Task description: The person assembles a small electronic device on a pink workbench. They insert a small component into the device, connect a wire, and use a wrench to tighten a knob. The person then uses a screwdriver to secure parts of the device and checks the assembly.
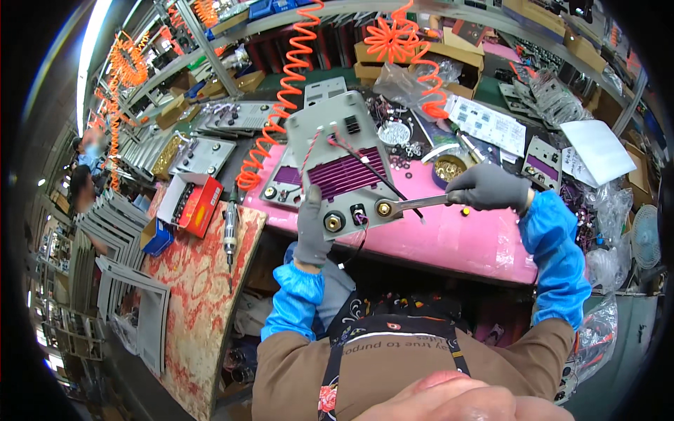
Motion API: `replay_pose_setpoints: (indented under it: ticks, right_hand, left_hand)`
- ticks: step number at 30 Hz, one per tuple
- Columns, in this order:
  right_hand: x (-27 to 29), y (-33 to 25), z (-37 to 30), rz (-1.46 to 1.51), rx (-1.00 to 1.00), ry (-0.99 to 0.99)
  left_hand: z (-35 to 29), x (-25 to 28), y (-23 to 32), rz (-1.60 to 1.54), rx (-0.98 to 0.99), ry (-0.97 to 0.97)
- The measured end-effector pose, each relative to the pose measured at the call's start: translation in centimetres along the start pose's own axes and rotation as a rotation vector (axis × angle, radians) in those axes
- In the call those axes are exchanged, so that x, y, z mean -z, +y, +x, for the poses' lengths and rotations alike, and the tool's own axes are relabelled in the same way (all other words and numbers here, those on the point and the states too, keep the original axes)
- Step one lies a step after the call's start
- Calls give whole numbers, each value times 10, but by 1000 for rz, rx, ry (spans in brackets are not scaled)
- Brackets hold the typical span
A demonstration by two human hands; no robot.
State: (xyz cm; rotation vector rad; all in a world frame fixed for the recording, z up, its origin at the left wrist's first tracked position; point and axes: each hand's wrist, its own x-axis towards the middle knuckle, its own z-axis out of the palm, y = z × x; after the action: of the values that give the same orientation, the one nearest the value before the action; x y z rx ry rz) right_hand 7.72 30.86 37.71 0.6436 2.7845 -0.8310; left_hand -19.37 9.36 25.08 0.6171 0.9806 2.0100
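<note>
A grey metal panel [324, 121] with purple louvres [351, 172] is tilted up over the pink-covered bench. My left hand [312, 235], in a grey glove, grips its lower left edge. Along its near edge are two brass fittings with dark nuts; the left fitting [334, 222] is beside my left fingers. My right hand [490, 188], also gloved, is closed round the handle of a wrench [427, 201]. The wrench's head surrounds the right brass fitting [384, 208]. Between the fittings sits a small black socket [359, 212] with thin wires, and a black cable [382, 181] crosses the louvres.
Pink sheeting [467, 242] covers the bench. A round tub of brass parts [448, 168] stands near my right hand, behind it a bowl of small white parts [394, 133]. Orange coiled hoses [289, 91] hang ahead. At left, an electric screwdriver [230, 228] lies by a red box [200, 210].
</note>
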Motion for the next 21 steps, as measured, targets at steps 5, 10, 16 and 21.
replay_pose_setpoints:
  ticks: [5, 10, 16, 21]
  right_hand:
    - [-116, -14, 28, 818, -39, 365]
    - [-195, -43, 57, 1238, 28, 442]
    - [-99, -9, -5, 378, 109, 458]
    - [-191, -104, 45, 936, 65, 792]
  left_hand:
    - [-7, -27, -17, -66, -370, 368]
    - [2, -48, -27, 20, -505, 468]
    - [-39, -30, 30, 89, -415, 196]
    - [-26, -55, -29, -305, -411, 612]
